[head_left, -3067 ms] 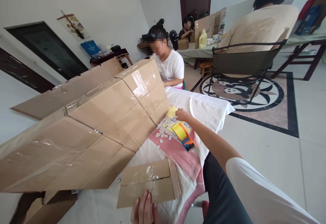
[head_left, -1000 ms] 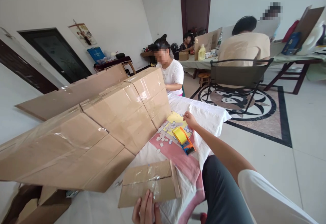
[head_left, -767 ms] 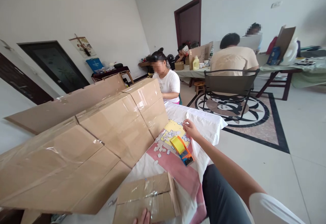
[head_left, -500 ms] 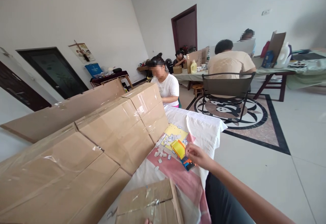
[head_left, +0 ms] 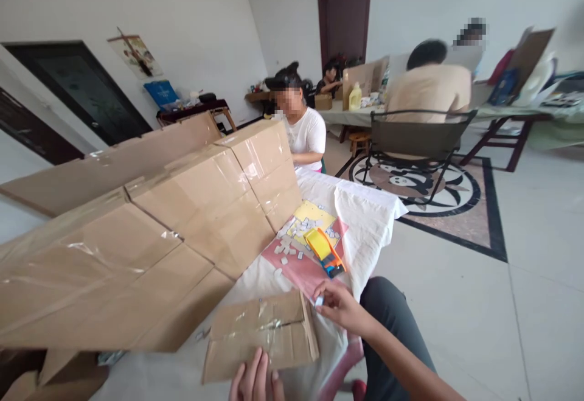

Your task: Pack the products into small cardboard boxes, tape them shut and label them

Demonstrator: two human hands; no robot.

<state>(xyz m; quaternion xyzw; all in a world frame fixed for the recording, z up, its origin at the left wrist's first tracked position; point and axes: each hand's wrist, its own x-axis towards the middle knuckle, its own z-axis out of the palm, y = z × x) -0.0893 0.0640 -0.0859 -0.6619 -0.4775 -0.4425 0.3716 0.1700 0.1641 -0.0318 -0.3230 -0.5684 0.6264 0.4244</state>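
A small flattish cardboard box [head_left: 255, 334], with shiny clear tape across its top, lies on the cloth close to me. The fingers of my left hand [head_left: 258, 376] rest outstretched against its near edge. My right hand [head_left: 340, 306] is just off the box's right side, pinching a small white piece [head_left: 319, 301] with a bluish edge between thumb and fingers. Beyond it lies a tape dispenser [head_left: 335, 265] with a yellow roll, orange frame and blue-black parts. Many small white pieces [head_left: 285, 247] are scattered beside it on the pink and yellow cloth area.
Large taped cardboard boxes [head_left: 196, 206] form a wall along the left of the white cloth [head_left: 365, 212]. A person in a white shirt [head_left: 308, 136] sits beyond. Another person [head_left: 426, 94] sits in a folding chair [head_left: 420, 130] at a further table.
My right hand has moved from the tape dispenser back towards the small box and now holds a white piece. More of my left hand shows on the box. The view has tilted down.
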